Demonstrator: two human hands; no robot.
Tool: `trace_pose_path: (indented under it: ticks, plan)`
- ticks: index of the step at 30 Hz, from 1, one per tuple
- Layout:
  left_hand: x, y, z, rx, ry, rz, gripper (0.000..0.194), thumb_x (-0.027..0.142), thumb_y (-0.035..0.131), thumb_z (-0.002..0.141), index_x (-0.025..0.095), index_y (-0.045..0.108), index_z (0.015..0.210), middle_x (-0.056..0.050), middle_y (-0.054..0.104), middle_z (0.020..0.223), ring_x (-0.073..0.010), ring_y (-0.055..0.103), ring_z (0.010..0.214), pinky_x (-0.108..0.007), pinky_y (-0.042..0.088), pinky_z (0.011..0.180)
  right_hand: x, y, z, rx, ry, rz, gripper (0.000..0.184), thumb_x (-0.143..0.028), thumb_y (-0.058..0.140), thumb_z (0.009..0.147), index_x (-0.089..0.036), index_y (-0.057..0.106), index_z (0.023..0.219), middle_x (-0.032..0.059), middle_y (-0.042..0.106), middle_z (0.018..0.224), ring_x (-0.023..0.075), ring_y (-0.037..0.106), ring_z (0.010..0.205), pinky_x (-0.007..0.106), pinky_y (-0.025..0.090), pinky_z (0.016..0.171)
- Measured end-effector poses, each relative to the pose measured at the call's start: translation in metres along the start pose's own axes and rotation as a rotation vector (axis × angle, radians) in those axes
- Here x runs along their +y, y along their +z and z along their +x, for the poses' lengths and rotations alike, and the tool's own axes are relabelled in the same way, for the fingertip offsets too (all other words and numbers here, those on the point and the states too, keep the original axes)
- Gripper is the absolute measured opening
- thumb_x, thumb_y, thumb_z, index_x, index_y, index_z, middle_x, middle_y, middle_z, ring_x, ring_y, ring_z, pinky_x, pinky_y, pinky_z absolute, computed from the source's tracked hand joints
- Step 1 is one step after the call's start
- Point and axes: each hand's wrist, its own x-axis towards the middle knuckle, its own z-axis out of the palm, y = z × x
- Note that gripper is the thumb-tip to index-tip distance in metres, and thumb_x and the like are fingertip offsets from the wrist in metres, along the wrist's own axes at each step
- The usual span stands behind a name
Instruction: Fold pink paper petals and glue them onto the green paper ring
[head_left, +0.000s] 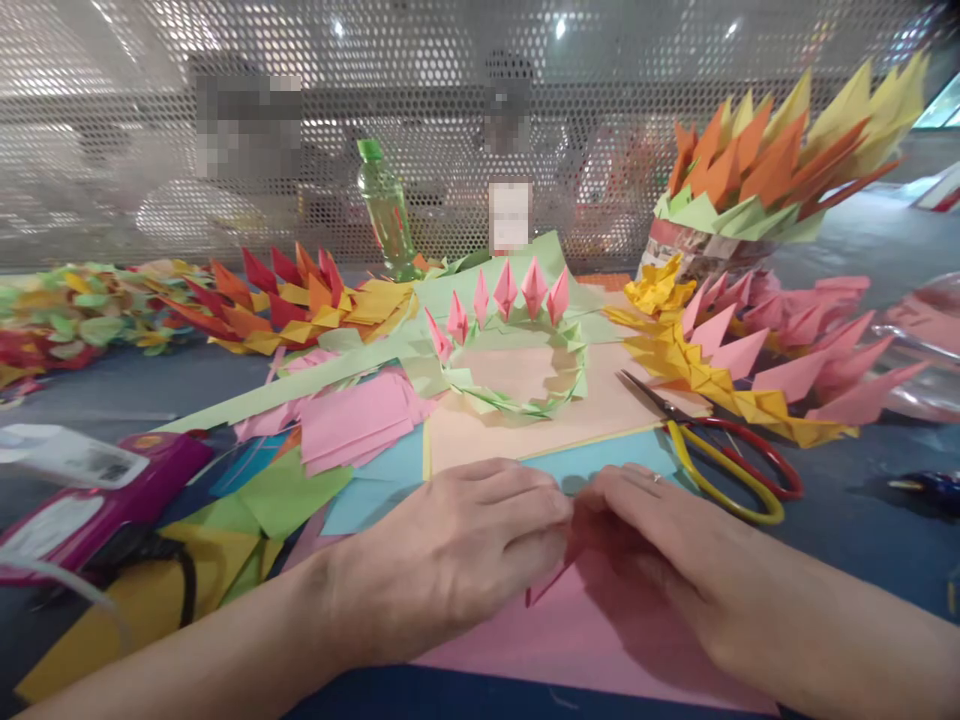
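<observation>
My left hand (457,545) and my right hand (660,545) lie side by side at the near edge of the table, fingertips meeting over a small pink folded paper piece (551,580). Both hands press and pinch that piece with their fingers together. It rests on a larger pink sheet (592,640). Beyond my fingers sits a ring of light green folded paper (517,385) topped with several pink points. Most of the folded piece is hidden under my hands.
Scissors (720,455) with red and yellow handles lie right of the ring. Loose pink, green, blue and yellow sheets (352,420) spread to the left. Finished paper garlands (285,300) line the back. A green bottle (386,210) stands by a perforated metal screen (420,90).
</observation>
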Motion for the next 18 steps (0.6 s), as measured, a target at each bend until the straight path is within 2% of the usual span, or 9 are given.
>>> trace_pose_path:
  ticks: [3,6,8,11,13,18]
  plan:
    - [0.000,0.003,-0.003,0.011,-0.023,-0.088,0.029,0.006,0.038,0.102,0.012,0.064,0.112,-0.010,0.065,0.117,-0.0207,0.057,0.114,-0.036,0.048,0.101,0.005,0.001,0.001,0.027,-0.046,-0.002,0.036,0.004,0.046,0.085,-0.024,0.055,0.106,0.0043,0.062,0.111,0.0208,0.059,0.101,0.030,0.048,0.080]
    - [-0.002,0.002,-0.010,0.063,-0.073,-0.132,0.038,-0.001,0.046,0.090,0.012,0.059,0.123,-0.011,0.060,0.130,-0.0204,0.057,0.119,-0.034,0.048,0.104,0.009,0.001,0.002,0.032,-0.078,0.003,0.038,0.004,0.046,0.085,-0.025,0.056,0.109,0.0046,0.063,0.112,0.0208,0.060,0.099,0.031,0.049,0.080]
    - [-0.004,0.000,-0.013,0.119,-0.058,-0.043,0.037,-0.001,0.047,0.092,0.011,0.058,0.125,-0.012,0.059,0.133,-0.0214,0.058,0.120,-0.034,0.049,0.104,0.009,0.001,0.002,0.029,-0.075,0.014,0.041,0.005,0.047,0.084,-0.025,0.055,0.110,0.0036,0.063,0.111,0.0195,0.060,0.097,0.031,0.049,0.082]
    - [-0.006,-0.007,-0.012,0.151,0.043,0.183,0.027,0.005,0.043,0.101,0.008,0.060,0.121,-0.014,0.067,0.122,-0.0245,0.062,0.116,-0.040,0.051,0.103,0.006,0.000,0.002,0.011,-0.024,0.043,0.042,0.009,0.046,0.081,-0.026,0.054,0.104,-0.0002,0.062,0.106,0.0165,0.059,0.093,0.028,0.047,0.080]
    - [-0.005,-0.010,-0.009,0.155,0.090,0.281,0.026,0.007,0.041,0.103,0.007,0.063,0.116,-0.012,0.071,0.115,-0.0233,0.066,0.111,-0.039,0.053,0.102,0.005,-0.001,0.002,-0.002,-0.005,0.056,0.044,0.011,0.045,0.080,-0.026,0.052,0.101,-0.0020,0.060,0.103,0.0153,0.057,0.092,0.027,0.046,0.079]
    - [0.001,-0.007,-0.003,0.181,0.135,0.327,0.027,0.012,0.042,0.105,0.012,0.068,0.101,-0.005,0.075,0.109,-0.0190,0.069,0.101,-0.033,0.056,0.098,0.005,0.000,0.002,0.020,-0.031,0.047,0.046,0.012,0.044,0.079,-0.027,0.051,0.104,-0.0016,0.058,0.107,0.0157,0.056,0.096,0.028,0.044,0.082]
